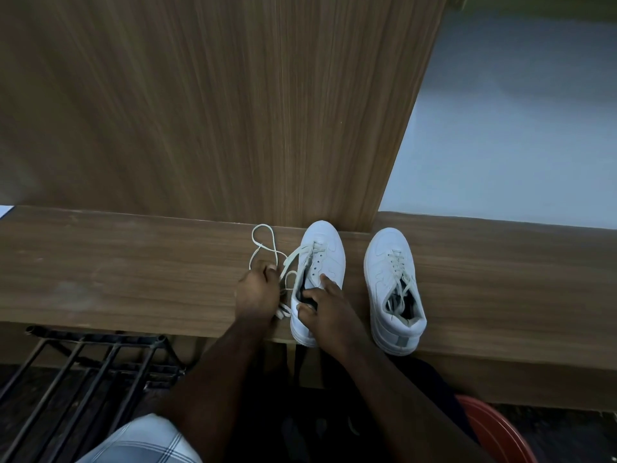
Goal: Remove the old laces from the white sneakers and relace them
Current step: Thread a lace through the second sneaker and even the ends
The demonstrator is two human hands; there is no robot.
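Two white leather low-top sneakers stand side by side on the long brown wood-grain bench, toes against the tall brown wood-grain panel that rises behind it. The half-unlaced white sneaker is the one farther from the panel's pale edge; the fully laced white sneaker stands just beside it, apart from it, heel overhanging the bench's front edge.

The right hand grips the half-unlaced sneaker at its collar, thumb hooked into the dark opening and fingers curled over the side near the bare upper eyelets. The left hand is closed round the loose off-white flat lace, which loops over the bench just beside that sneaker and runs back to its lowest eyelets near the toe.

Below the bench's front edge sit a black metal bar rack and a red round plastic tub.
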